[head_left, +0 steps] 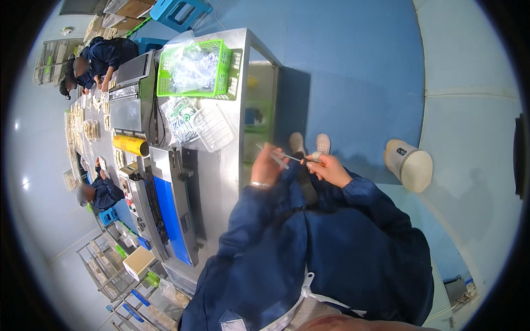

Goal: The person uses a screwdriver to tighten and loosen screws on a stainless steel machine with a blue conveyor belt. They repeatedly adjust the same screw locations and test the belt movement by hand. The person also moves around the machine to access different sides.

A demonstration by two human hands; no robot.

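Both hands are raised close together in front of my body, just right of the metal table's edge. My left hand (267, 165) pinches a thin, flat metal strip (280, 162); its exact kind is too small to make out. Closed round a slim tool (296, 159) is my right hand (328, 169). That tool has a thin metal shaft and an orange and dark end, like a small screwdriver, and its shaft points toward my left hand. A pale wrap circles one right-hand finger.
Left of me runs a metal table (221, 182) with a green basket (222, 69) of clear bags, a clear plastic tray (214, 128) and a machine with a blue strip (171, 218). A beige bin (408, 165) stands right. Several people work at the far left.
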